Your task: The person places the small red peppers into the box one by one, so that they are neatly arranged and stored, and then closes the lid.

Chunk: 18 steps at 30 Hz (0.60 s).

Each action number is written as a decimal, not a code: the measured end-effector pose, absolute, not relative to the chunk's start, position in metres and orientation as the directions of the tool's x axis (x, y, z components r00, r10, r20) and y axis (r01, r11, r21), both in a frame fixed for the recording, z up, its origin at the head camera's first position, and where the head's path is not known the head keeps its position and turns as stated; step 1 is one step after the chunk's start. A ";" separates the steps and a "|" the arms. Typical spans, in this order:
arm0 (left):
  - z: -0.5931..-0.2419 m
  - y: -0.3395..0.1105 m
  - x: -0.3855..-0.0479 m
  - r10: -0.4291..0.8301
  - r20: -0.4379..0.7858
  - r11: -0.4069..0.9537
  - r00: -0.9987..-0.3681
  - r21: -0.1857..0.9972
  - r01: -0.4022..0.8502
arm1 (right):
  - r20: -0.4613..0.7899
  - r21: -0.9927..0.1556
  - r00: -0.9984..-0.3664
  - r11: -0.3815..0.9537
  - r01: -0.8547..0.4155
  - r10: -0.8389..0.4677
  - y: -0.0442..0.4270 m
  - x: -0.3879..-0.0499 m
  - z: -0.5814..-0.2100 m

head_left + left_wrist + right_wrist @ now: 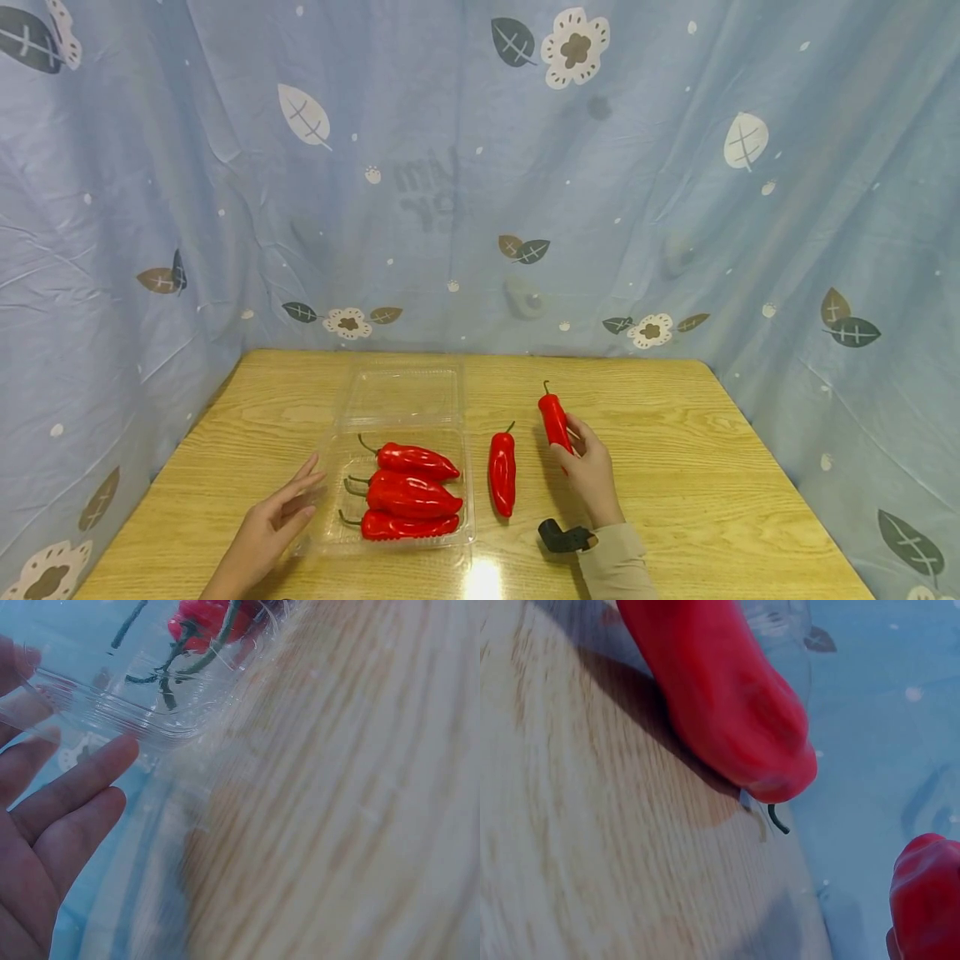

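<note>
In the head view several red peppers (412, 497) lie side by side in the clear plastic box (468, 533), stems to the left. The left hand (262, 529) is at the box's left edge with fingers extended; in the left wrist view that hand (60, 825) has its fingertips by the clear wall (112, 712). The right hand (591, 475) holds a red pepper (553, 419) between thumb and fingers, stem pointing away. Another red pepper (502, 475) lies on the table between box and right hand. The right wrist view shows the held pepper (930, 900) at its right edge.
The box's clear lid (405, 396) lies folded back behind it on the wooden table (675, 467). A blue patterned curtain (450, 167) hangs behind and at both sides. A black strap piece (562, 537) is at the right wrist.
</note>
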<state>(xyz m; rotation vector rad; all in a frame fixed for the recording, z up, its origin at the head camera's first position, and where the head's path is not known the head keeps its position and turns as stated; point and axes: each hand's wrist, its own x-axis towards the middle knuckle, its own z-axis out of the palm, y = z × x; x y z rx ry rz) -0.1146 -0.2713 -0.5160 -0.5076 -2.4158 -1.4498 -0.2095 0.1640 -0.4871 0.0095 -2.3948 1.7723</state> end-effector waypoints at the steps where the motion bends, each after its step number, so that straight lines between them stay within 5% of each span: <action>1: -0.516 -0.271 -0.115 0.152 0.402 0.440 -0.903 0.791 0.426 | 0.138 -0.951 -0.987 0.289 -0.108 0.086 0.164 -0.209 -0.486; 18: -0.515 -0.269 -0.115 0.148 0.419 0.422 -0.896 0.793 0.440 | 0.155 -0.950 -0.987 0.280 -0.140 0.033 0.163 -0.209 -0.485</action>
